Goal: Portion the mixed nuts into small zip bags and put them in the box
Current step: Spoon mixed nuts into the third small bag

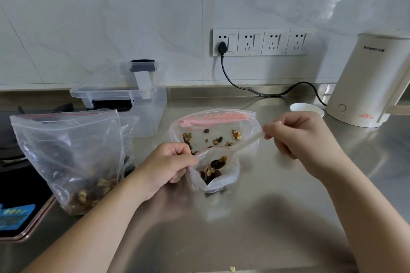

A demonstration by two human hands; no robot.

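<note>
Step in hand: spooning mixed nuts into the small zip bag [214, 170], judged from the spoon tipped at its mouth.
Left hand [165, 165]: fingers curled, pinching the left lip of the small bag's mouth and holding it open.
Right hand [302, 134]: fingers together, clamped on the far end of a clear plastic spoon [239, 144]; the bowl end slopes down and left toward the bag mouth.
Small zip bag: stands on the counter [277, 206] at centre, between the two hands, with a shallow heap of nuts in its bottom; it touches the left fingers, while the right fingers stay apart from it, linked only by the spoon.
Supply bag [221, 131]: just behind the small bag, red zip strip at its far edge, only scattered nuts showing inside.
Large bag [71, 157]: left of the left hand, upright, nuts pooled at the bottom; not touched.
Box [124, 99]: clear, at far left behind the large bag; its lid seems to lie askew on top, though I cannot tell surely.
Doing it well: keep the mouth pulled wide and steady, bring the spoon bowl inside the lip before tipping, and tip slowly so nothing spills onto the counter.
Risk: the thin bag could slump if the pinch slackens.
</note>
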